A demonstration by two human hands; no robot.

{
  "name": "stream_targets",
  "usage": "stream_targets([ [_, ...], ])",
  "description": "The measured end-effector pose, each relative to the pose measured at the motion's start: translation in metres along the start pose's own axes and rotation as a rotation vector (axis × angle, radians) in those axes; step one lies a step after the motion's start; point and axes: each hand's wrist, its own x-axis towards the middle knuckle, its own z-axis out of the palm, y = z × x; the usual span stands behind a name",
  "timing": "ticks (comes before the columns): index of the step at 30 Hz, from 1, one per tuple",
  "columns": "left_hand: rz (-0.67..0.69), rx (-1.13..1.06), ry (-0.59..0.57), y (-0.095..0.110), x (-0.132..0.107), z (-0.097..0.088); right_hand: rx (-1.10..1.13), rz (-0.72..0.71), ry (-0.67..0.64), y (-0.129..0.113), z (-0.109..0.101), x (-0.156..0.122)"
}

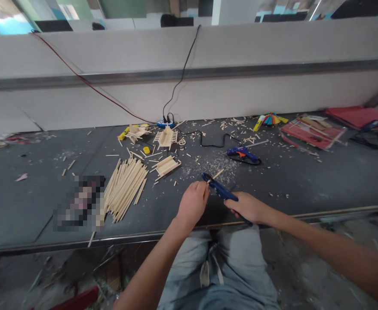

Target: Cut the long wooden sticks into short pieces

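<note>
Near the table's front edge, my left hand (192, 201) is closed around a thin wooden stick (218, 174), whose free end points away to the upper right. My right hand (247, 206) grips the handles of a blue cutter (222, 189) that looks like pruning shears. The cutter's head meets the stick just beside my left fingers; whether its blades are fully closed on the wood is too small to tell. Left of my hands lies a pile of wooden sticks (126, 187). Beyond them is a small stick-built frame (167, 167).
A blue glue gun (243, 154) lies behind my right hand, its cord running to a power strip (165, 124) by the wall. Two small wooden models (167, 137) stand near the strip. Red packets (314, 131) lie at the right. Offcuts and sawdust litter the dark table (305, 181).
</note>
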Motion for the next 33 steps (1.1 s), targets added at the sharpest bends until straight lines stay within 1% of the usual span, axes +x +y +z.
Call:
stream_targets([
  [5, -0.022, -0.042, -0.023, -0.003, 0.006, 0.005, 0.024, 0.044, -0.010, 0.005, 0.001, 0.011],
  [7, -0.039, -0.059, -0.022, -0.004, 0.009, 0.006, 0.002, 0.068, 0.026, 0.006, 0.000, 0.014],
  [9, -0.064, -0.076, -0.016, -0.007, 0.012, 0.006, -0.022, 0.096, 0.060, 0.007, -0.003, 0.017],
  [12, -0.099, -0.083, -0.024, -0.013, 0.016, 0.008, -0.070, 0.106, 0.048, 0.008, -0.012, 0.020],
  [14, -0.116, -0.072, -0.053, -0.021, 0.018, 0.009, -0.139, 0.085, 0.059, 0.009, -0.020, 0.019],
  [18, -0.151, -0.035, -0.144, -0.044, 0.020, 0.011, -0.396, 0.053, 0.177, 0.014, -0.041, 0.019],
  [21, -0.182, -0.037, -0.182, -0.057, 0.021, 0.009, -0.577, 0.003, 0.280, 0.026, -0.053, 0.021],
  [23, -0.215, -0.065, -0.166, -0.061, 0.021, 0.007, -0.672, -0.073, 0.352, 0.038, -0.056, 0.024],
  [26, -0.283, -0.162, -0.105, -0.057, 0.019, 0.006, -0.763, -0.171, 0.436, 0.058, -0.053, 0.030],
  [29, -0.338, -0.321, -0.056, -0.045, 0.014, 0.009, -0.788, -0.242, 0.526, 0.073, -0.044, 0.033],
  [33, -0.413, -0.510, -0.016, -0.028, 0.005, 0.016, -0.763, -0.271, 0.625, 0.080, -0.032, 0.035],
])
